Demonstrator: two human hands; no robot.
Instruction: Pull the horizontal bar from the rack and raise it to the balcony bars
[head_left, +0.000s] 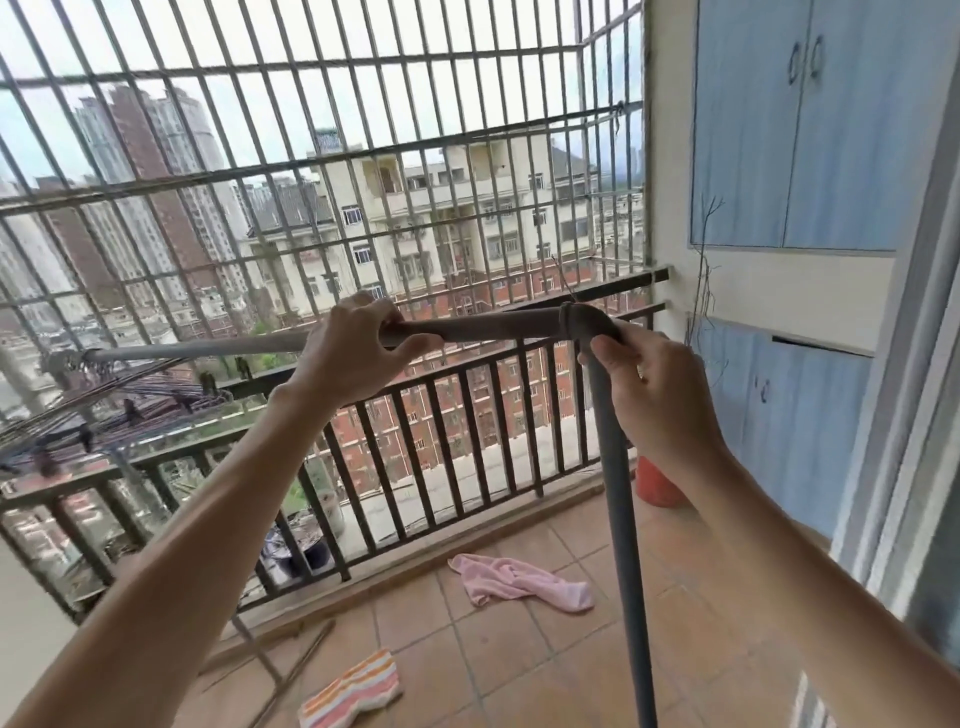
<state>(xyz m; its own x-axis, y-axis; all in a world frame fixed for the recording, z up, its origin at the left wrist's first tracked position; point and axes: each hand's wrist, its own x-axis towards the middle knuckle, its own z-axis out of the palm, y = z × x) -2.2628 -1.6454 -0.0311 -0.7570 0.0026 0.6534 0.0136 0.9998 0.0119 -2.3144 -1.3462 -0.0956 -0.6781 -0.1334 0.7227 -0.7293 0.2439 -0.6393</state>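
Buckets come first: an orange bucket (655, 486) stands on the tiled floor (519, 649) near the railing (415, 415) at the right, partly hidden behind the right forearm, and its contents cannot be seen. A pale tub (332, 512) sits beyond the railing bars, just outside; what it holds is unclear. Blue cabinets (789, 130) on the right wall are closed.

Both arms reach forward and up from the lower corners. The left hand (353, 353) is curled round the horizontal grey pipe (488, 325), thumb underneath and fingers over the top, at the spot where the wider pipe meets a thinner pale rod (197, 348) running off to the left. The right hand (654, 384) grips the elbow joint (587, 319), with fingers wrapped just below the bend, where the vertical pipe (618, 509) drops toward the floor. The pipe frame stands in front of the railing, at chest height.

On the tiles lie a pink cloth (519, 577) and, closer, a striped cloth (353, 691). Clothes hangers (104, 415) hang bunched at the left, beneath the rod.
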